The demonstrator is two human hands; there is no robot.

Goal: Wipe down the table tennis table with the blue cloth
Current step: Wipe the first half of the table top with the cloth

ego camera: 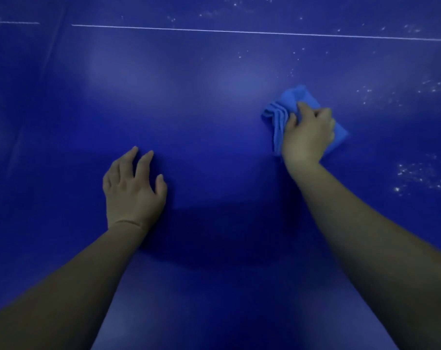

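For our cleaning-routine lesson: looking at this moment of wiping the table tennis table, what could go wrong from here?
1. White specks lie right of the blue cloth and beyond the white line; a short stroke might miss them.
2. The cloth is bunched under the right hand, so it may smear rather than lift dust.
3. The left hand rests on the table and may leave prints.

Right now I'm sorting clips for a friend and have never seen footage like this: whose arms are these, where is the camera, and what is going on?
The one picture comes from a camera worn on a person's head, looking forward and down. The bare right hand grips a folded light-blue cloth and presses it on the dark-blue table tennis table. The bare left hand holds nothing; its spread fingers rest on the table. A thin white line crosses the far part, and white specks lie to the cloth's right.
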